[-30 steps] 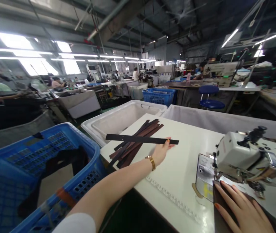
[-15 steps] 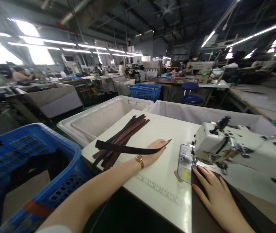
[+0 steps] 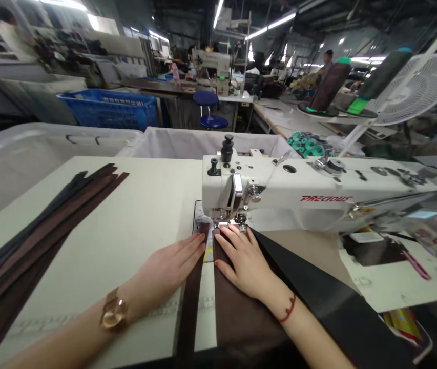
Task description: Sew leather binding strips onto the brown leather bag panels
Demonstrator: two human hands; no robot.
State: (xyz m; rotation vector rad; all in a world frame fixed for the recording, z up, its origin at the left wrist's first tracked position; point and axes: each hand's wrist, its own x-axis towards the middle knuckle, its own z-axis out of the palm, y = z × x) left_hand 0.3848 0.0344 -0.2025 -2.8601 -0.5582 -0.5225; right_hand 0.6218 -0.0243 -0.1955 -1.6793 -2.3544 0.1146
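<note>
A dark brown strip (image 3: 192, 300) lies lengthwise left of the sewing machine's needle area, its far end on the metal plate (image 3: 199, 210). My left hand (image 3: 164, 264) has its fingers pressed together on that strip; the thumb is hidden. My right hand (image 3: 247, 264) lies flat, fingers spread, on a larger brown leather-like panel (image 3: 237, 320), with its fingertips close to the presser foot of the white sewing machine (image 3: 279, 189). A narrow gap separates strip and panel. Black material (image 3: 318, 277) shows along the panel's right side.
Several brown and black strips (image 3: 49, 236) lie piled on the white tabletop (image 3: 137, 205) at left. Behind it stand pale bins (image 3: 187, 139) and a blue basket (image 3: 114, 110). Thread cones (image 3: 329, 84) and a fan (image 3: 418, 89) are at the right. A blue stool (image 3: 212, 121) stands farther back.
My left hand has brought the strip from the pile over to the machine and laid it beside the panel. The view has turned right. My right hand stays on the panel.
</note>
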